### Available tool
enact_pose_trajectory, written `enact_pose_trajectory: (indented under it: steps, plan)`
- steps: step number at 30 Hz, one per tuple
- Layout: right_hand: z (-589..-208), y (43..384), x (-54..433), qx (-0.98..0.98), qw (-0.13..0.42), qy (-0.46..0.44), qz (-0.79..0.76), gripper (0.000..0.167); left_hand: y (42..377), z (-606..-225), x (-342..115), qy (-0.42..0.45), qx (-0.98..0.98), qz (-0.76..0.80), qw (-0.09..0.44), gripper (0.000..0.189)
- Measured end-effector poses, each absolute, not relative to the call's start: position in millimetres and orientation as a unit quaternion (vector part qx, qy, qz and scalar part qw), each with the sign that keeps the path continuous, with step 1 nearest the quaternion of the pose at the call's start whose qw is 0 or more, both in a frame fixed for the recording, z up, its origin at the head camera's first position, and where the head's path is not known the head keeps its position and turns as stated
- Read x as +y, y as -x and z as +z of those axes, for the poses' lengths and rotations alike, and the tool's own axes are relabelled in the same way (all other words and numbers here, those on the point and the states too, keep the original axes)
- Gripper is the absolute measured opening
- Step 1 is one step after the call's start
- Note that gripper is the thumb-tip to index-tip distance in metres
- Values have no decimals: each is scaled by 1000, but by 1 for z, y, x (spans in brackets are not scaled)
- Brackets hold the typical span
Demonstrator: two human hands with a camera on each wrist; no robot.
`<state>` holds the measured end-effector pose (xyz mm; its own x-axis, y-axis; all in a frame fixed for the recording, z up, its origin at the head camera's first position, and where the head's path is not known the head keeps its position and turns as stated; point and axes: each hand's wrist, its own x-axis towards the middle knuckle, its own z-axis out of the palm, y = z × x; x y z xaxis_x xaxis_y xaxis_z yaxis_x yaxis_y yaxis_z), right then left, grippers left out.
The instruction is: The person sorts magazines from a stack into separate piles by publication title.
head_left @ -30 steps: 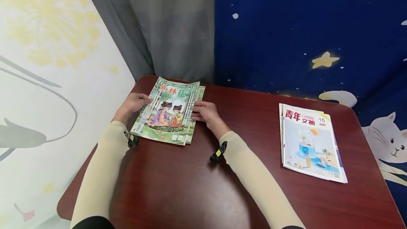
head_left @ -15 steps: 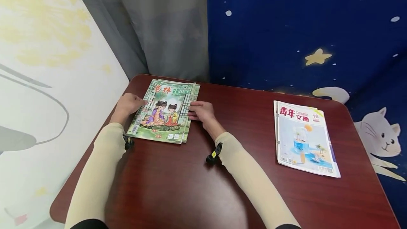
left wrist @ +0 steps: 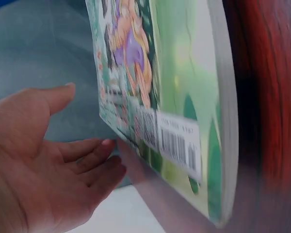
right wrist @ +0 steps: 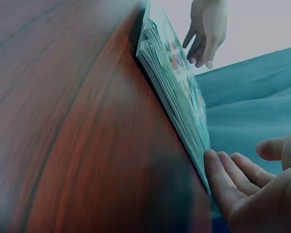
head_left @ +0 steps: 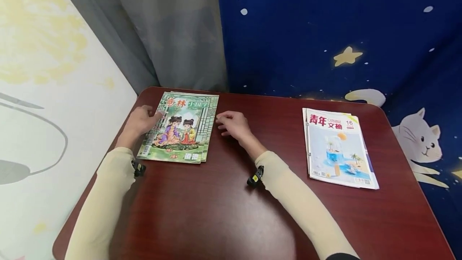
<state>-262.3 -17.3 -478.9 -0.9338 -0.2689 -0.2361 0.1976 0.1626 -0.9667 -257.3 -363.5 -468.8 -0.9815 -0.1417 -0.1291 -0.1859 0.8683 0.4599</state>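
A small stack of green magazines [head_left: 179,141] lies flat at the table's back left, its top cover showing two cartoon children. On its left side is my left hand [head_left: 142,120]; in the left wrist view the thumb stands away from the cover and the relaxed fingers [left wrist: 94,160] are close to the stack's edge. My right hand [head_left: 234,125] is to the right of the stack, holding nothing. The right wrist view shows its fingers [right wrist: 233,174] loosely extended by the page edges [right wrist: 172,92]; whether a fingertip touches them, I cannot tell.
A second pile of magazines [head_left: 337,151], with a white and blue cover, lies on the right part of the dark red table [head_left: 202,212]. Behind the table hang a grey curtain [head_left: 173,31] and a blue starry curtain [head_left: 288,31]. A patterned white wall [head_left: 43,111] borders the left.
The green magazines now lie more evenly on one another. Both hands have loosened from their sides, and the right hand has drawn slightly away. The head view has shifted, moving the scene left.
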Motion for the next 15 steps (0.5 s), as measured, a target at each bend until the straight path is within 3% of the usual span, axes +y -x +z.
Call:
enact_pose_trajectory:
  steps: [6, 15]
  plan:
    - [-458, 253, 14, 786, 135, 60, -601, 24, 260, -465, -338, 68, 962, 263, 11, 91]
    - [-435, 237, 71, 875, 71, 89, -471, 31, 250, -452, -292, 1, 959, 281, -25, 93]
